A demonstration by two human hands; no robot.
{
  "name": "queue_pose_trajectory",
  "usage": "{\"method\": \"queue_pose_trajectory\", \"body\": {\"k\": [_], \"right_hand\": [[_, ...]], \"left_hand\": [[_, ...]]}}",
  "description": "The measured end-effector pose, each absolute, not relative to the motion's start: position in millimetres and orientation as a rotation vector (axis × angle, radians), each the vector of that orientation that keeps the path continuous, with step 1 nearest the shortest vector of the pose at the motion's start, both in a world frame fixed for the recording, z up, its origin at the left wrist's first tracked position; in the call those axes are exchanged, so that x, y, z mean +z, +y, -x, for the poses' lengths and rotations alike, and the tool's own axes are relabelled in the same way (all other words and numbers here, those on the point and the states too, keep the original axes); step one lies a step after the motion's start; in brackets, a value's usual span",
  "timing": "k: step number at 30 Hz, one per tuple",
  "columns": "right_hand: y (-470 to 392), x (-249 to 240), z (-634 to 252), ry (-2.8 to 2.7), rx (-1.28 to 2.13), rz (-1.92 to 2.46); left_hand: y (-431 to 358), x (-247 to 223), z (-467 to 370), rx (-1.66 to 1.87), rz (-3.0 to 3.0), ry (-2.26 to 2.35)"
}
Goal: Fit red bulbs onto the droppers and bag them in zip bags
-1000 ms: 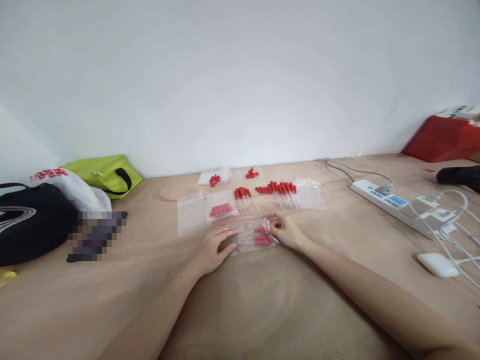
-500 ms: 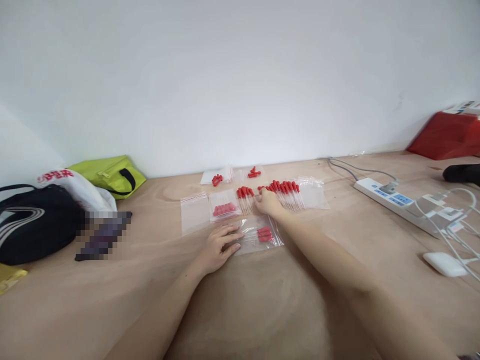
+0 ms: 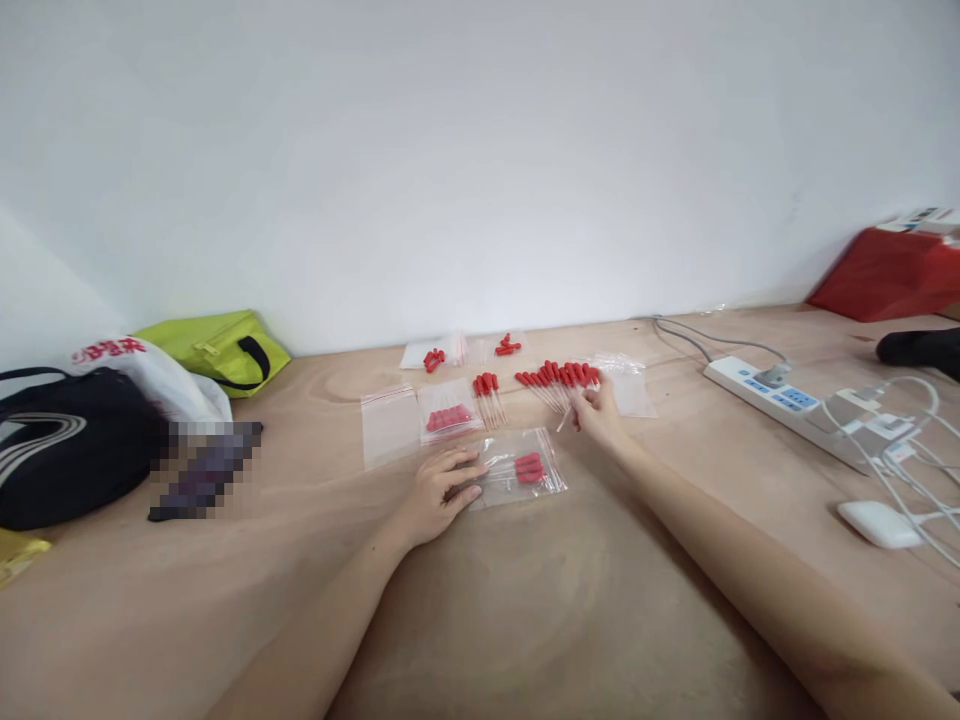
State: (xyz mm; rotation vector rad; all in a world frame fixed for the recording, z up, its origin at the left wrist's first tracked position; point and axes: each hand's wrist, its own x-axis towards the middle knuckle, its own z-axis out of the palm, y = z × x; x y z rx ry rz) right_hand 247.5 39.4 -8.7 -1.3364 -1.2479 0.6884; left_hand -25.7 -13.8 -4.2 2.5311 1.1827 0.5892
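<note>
My left hand [image 3: 439, 497] lies flat on the table with its fingers apart, fingertips on the left end of a clear zip bag [image 3: 546, 448]. Inside that bag are several red-bulbed droppers [image 3: 529, 467]. My right hand [image 3: 595, 412] is at the right end of a fanned row of droppers [image 3: 551, 372], thumb and fingers closed around their thin clear stems; how many it holds I cannot tell. A smaller group of droppers [image 3: 486, 385] lies left of the row. Beside it, another zip bag [image 3: 436, 394] has several red bulbs in it.
An unfilled-looking zip bag [image 3: 390, 425] lies left, another [image 3: 634, 390] right behind my right hand. Loose red bulbs [image 3: 433, 359] and more bulbs [image 3: 508, 346] rest on bags near the wall. A power strip [image 3: 787, 400] with cables is right; a black bag [image 3: 82, 450] is left.
My right hand has moved right, from the left end of the dropper row to its right end. The row's stems now slant toward that hand. My left hand has stayed put.
</note>
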Motion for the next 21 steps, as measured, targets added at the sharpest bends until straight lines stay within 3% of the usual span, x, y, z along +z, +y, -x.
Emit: {"method": "queue_pose_trajectory", "body": {"k": [4,21], "right_hand": [[10.3,-20.2,-255.2,-1.025,0.867,1.266],[-1.1,-26.7,-216.1,-1.057,1.111,1.094]], "left_hand": [[-13.6,-3.0,25.4,0.573,-2.54,1.189],[-19.3,3.8,23.7,0.538,-2.482,1.289]]}}
